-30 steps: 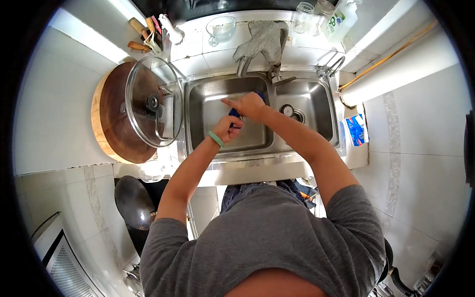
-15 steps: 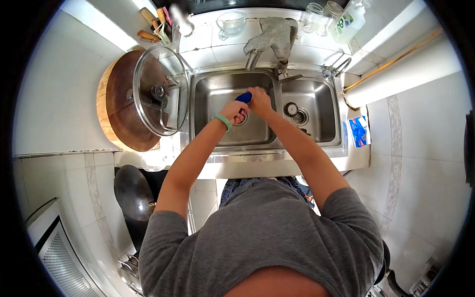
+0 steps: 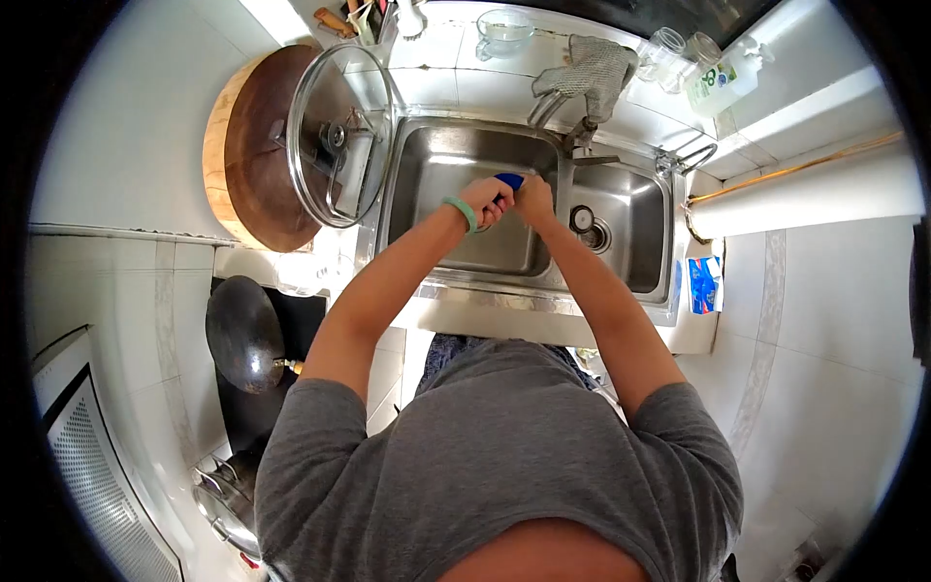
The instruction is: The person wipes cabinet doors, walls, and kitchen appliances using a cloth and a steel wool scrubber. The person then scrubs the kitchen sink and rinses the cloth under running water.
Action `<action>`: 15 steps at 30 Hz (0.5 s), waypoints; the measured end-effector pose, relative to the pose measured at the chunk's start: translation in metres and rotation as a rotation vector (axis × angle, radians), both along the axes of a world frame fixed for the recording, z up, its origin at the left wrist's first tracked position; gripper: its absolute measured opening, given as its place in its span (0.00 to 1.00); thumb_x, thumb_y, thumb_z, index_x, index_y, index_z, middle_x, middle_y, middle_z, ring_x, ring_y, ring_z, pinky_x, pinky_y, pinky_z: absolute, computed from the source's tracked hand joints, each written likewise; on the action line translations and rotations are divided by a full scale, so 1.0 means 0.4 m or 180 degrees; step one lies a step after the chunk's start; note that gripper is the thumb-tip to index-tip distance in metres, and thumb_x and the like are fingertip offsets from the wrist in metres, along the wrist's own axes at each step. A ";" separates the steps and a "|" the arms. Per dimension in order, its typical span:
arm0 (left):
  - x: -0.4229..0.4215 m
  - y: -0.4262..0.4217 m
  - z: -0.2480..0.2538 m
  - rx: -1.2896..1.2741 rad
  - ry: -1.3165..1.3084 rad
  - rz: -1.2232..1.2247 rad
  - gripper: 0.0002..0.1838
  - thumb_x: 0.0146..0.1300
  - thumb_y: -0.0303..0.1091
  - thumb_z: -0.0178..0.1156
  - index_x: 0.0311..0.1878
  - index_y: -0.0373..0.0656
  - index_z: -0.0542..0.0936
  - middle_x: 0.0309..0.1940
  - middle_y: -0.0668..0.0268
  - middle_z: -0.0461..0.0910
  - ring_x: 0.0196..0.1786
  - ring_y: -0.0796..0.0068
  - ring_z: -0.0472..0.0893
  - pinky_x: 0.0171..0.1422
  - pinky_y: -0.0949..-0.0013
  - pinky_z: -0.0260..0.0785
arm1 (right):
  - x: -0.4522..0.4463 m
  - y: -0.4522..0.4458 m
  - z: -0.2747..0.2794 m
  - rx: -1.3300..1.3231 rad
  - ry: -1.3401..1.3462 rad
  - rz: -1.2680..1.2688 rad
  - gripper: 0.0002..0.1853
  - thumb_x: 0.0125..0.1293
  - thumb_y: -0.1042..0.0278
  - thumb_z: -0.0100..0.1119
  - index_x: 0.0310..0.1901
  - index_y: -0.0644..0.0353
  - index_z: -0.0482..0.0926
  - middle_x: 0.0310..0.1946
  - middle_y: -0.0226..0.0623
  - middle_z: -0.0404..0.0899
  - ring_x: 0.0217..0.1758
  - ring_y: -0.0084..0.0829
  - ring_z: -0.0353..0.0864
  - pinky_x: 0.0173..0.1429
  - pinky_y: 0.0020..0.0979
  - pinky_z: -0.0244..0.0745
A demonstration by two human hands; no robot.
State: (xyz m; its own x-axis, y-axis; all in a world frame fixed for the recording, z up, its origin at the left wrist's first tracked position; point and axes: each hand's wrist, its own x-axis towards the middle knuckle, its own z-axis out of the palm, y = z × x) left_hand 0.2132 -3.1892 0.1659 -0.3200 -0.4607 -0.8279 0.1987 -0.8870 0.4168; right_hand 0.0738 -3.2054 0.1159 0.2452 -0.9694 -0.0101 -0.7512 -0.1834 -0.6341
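Over the larger left basin of the steel sink (image 3: 427, 204), my two hands are close together on a small dark-blue item (image 3: 509, 180). Its kind cannot be made out, as the fingers cover most of it. My left hand (image 3: 485, 202), with a green band at the wrist, is closed around the blue item. On its other side my right hand (image 3: 532, 201) is closed too, its fingers curled against the blue item. Behind the hands stands the faucet (image 3: 583, 136), with a grey knitted cloth (image 3: 593, 78) draped over it.
A glass lid (image 3: 339, 136) leans by a round wooden chopping board (image 3: 257, 145) on the left. A drain strainer (image 3: 582, 219) lies in the right basin. Glass jars (image 3: 663, 50) and a soap bottle (image 3: 725, 82) stand behind. A wok (image 3: 244, 335) is at lower left.
The camera view has shifted and turned slightly, so the sink appears further right. Both hands stay together on the blue item, with little change in their grip.
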 end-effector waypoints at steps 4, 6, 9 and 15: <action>0.012 0.000 0.017 0.0056 0.0028 -0.0060 0.09 0.48 0.28 0.56 0.22 0.45 0.65 0.14 0.74 0.62 0.10 0.89 0.55 0.09 0.84 0.44 | -0.006 -0.022 -0.052 -0.0190 0.0140 0.0283 0.07 0.49 0.67 0.62 0.25 0.61 0.79 0.24 0.48 0.78 0.29 0.48 0.78 0.32 0.39 0.73; 0.021 0.005 0.035 -0.0123 0.0011 -0.0104 0.09 0.50 0.30 0.57 0.22 0.45 0.65 0.14 0.73 0.64 0.10 0.90 0.56 0.09 0.84 0.46 | -0.014 -0.031 -0.085 -0.0513 0.0191 0.0580 0.10 0.50 0.66 0.62 0.23 0.65 0.77 0.22 0.50 0.77 0.27 0.48 0.78 0.30 0.39 0.73; 0.051 -0.006 0.027 -0.0338 0.0036 -0.0326 0.12 0.51 0.31 0.60 0.35 0.40 0.68 0.19 0.69 0.70 0.12 0.86 0.61 0.11 0.84 0.51 | -0.026 -0.014 -0.064 0.0227 -0.0214 0.0544 0.13 0.50 0.64 0.65 0.22 0.66 0.75 0.19 0.46 0.76 0.19 0.42 0.75 0.26 0.36 0.70; 0.089 0.043 0.164 -0.2956 -0.1416 -0.0585 0.42 0.48 0.23 0.62 0.66 0.47 0.52 0.33 0.58 0.75 0.31 0.72 0.76 0.34 0.72 0.70 | -0.066 0.010 0.082 0.3449 -0.1364 0.0552 0.15 0.53 0.62 0.66 0.20 0.55 0.69 0.14 0.24 0.63 0.13 0.16 0.58 0.14 0.22 0.48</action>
